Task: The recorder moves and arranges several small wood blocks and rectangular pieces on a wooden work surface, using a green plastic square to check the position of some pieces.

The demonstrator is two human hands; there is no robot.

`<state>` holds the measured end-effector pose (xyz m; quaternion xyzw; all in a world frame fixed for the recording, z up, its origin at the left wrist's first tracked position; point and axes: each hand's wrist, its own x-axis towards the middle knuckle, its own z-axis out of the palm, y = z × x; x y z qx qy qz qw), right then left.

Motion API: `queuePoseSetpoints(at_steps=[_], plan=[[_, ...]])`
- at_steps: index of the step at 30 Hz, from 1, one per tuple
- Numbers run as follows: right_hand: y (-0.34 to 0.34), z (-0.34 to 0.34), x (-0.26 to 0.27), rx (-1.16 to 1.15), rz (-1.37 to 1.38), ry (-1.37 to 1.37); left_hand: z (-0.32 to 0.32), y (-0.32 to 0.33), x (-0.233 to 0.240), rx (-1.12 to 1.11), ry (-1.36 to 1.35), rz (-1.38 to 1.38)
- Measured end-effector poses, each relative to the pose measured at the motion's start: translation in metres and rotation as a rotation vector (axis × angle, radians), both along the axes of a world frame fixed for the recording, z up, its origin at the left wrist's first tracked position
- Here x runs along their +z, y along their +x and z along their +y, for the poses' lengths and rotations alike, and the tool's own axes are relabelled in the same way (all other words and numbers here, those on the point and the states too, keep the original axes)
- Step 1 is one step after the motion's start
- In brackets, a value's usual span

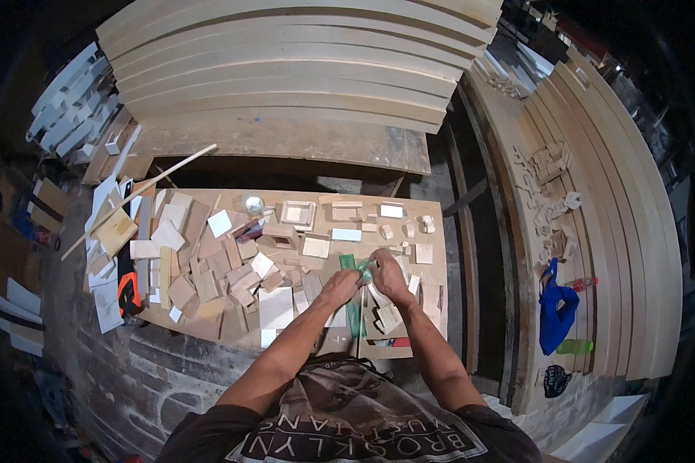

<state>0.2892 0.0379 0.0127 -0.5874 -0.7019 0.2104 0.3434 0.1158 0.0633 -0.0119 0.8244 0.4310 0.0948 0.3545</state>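
In front of me, near the right half of the worktable, my left hand (pixel 346 287) and my right hand (pixel 387 274) come together. Between their fingertips is a small, shiny green plastic piece (pixel 365 270); its exact kind is hard to tell. A flat green strip (pixel 347 261) shows just beyond my left hand, and another green strip (pixel 354 320) lies below my wrists. Small wood offcuts (pixel 387 318) lie under my right forearm. Just beyond the hands sit a white-topped block (pixel 346 234) and a shallow wooden box (pixel 315 246). My fingers hide part of the green piece.
Many wood offcuts (pixel 205 280) crowd the table's left side, near a handsaw with an orange handle (pixel 129 293) and a long wooden stick (pixel 145 188). Stacked boards (pixel 289 69) stand behind. A blue bag (pixel 558 309) rests on the right-hand bench (pixel 524 353).
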Motion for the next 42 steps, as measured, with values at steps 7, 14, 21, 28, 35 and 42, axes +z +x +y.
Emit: queuePoseSetpoints(at_steps=[7, 14, 21, 28, 35, 42], plan=[[0.002, -0.007, 0.014, -0.010, -0.117, -0.043, 0.001, 0.012, 0.001, 0.038, -0.018, 0.025], [0.006, -0.005, -0.012, 0.142, -0.215, -0.061, 0.000, 0.012, 0.001, 0.024, 0.024, -0.020], [0.008, 0.002, 0.002, 0.120, -0.232, -0.058, 0.001, 0.012, -0.006, 0.033, 0.002, 0.018], [-0.002, 0.002, -0.001, 0.174, -0.324, -0.127, 0.003, 0.008, -0.009, 0.067, 0.018, 0.050], [0.003, 0.002, -0.007, 0.136, -0.277, -0.096, 0.001, 0.013, 0.001, 0.073, -0.002, 0.029], [0.006, 0.003, 0.004, -0.043, -0.050, -0.028, -0.001, 0.004, 0.014, 0.058, -0.028, 0.004]])
